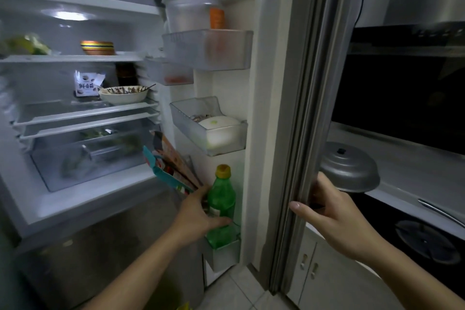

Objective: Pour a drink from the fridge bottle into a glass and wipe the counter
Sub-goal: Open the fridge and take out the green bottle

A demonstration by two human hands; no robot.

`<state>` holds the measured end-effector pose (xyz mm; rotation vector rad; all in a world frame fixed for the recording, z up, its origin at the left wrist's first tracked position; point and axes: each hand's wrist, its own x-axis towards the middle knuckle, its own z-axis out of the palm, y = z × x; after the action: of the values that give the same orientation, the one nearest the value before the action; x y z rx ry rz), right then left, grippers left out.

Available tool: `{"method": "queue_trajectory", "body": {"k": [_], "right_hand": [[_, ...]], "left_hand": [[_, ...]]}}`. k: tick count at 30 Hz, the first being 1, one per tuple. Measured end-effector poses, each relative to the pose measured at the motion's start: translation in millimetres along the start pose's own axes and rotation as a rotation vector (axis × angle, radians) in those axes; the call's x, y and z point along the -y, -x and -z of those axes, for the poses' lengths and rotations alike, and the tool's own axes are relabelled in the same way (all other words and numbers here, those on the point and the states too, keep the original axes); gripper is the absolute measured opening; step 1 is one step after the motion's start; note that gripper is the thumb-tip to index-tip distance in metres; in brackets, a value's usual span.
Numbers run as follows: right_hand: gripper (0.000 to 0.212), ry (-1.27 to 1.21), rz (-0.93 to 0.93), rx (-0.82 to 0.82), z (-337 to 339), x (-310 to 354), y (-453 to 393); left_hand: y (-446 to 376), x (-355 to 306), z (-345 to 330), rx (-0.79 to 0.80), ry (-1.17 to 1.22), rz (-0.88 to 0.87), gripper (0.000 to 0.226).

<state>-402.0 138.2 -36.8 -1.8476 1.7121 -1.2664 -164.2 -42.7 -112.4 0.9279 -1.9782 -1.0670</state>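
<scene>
Two hands are at work in my head view of the open fridge. My left hand (201, 211) curls round the middle of a green plastic bottle (222, 199) with a yellow cap, thumb across its front; the bottle stands upright in the lowest door bin (224, 251), just beside slanted cartons (173, 166). My right hand (327, 214) grips the edge of the fridge door (299, 108), thumb on the inner side, fingers wrapped behind. A grey pot lid (349, 166) sits on the counter beyond.

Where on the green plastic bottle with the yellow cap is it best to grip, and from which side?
Probably the green plastic bottle at its mid body, from the left, as the left hand does: it stands upright in the bottom door bin.
</scene>
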Motion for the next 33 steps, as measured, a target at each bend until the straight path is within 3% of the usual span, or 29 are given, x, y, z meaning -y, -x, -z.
{"method": "queue_trajectory", "body": {"k": [10,15,21,28,33], "right_hand": [[0.027,0.048,-0.013,0.039,7,-6,-7],[0.036,0.051,0.019,0.073,7,-2,-9],[0.033,0.026,0.071,0.095,-1,7,-12],[0.056,0.071,0.116,0.153,-14,15,-8],[0.059,0.05,0.082,0.213,-3,22,11]], "left_hand": [[16,-16,-4,-0.138,0.045,-0.035,0.07],[40,-35,12,-0.241,0.09,-0.119,0.061],[72,-85,36,-0.302,0.05,-0.274,0.055],[119,-149,40,-0.169,0.035,-0.305,0.061],[135,-169,2,-0.051,0.01,-0.298,0.065]]}}
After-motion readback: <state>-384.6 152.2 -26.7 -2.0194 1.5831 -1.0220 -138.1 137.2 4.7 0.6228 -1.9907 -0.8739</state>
